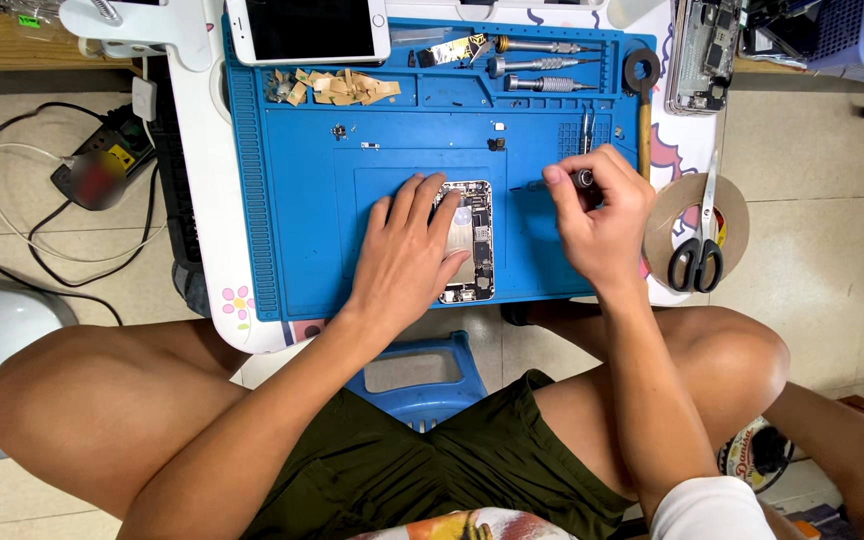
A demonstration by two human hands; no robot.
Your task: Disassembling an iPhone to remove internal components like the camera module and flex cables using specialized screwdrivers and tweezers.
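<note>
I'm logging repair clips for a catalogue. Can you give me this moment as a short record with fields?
Setting: blue work mat on a small white table
Left hand: flat on an opened phone, holding it down
Right hand: grips a small screwdriver, tip pointing toward the phone
Top of mat: white phone screen, three screwdrivers, tape scraps
Right of mat: scissors lying on a tape roll

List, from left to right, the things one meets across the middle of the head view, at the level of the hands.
Power strip → left hand → opened phone → right hand, its fingers around a small screwdriver → tape roll → scissors.
</note>
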